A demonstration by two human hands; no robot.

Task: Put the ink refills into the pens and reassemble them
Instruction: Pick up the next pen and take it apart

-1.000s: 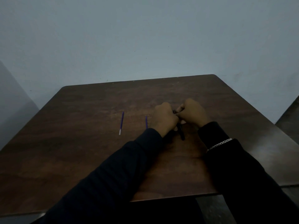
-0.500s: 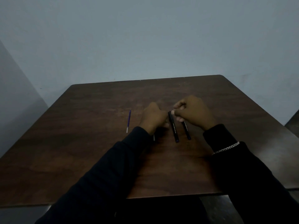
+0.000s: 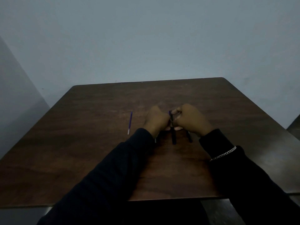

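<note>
While the black pen barrel (image 3: 173, 137) is gripped over the middle of the wooden table (image 3: 81, 143), with the left hand (image 3: 156, 119) curled onto it and the right hand (image 3: 192, 119) pinching its far part, a blue bit is seen at the far tip. It's probably a refill not fully seated. Nothing looks finished yet tbh. A second black pen (image 3: 189, 138) is seen lying just right of it, partly under the right hand. One blue refill (image 3: 130, 122) is lying further left, and another refill's pale tip (image 3: 155, 140) can be spotted under the left wrist. Most of the job looks undone.
</note>
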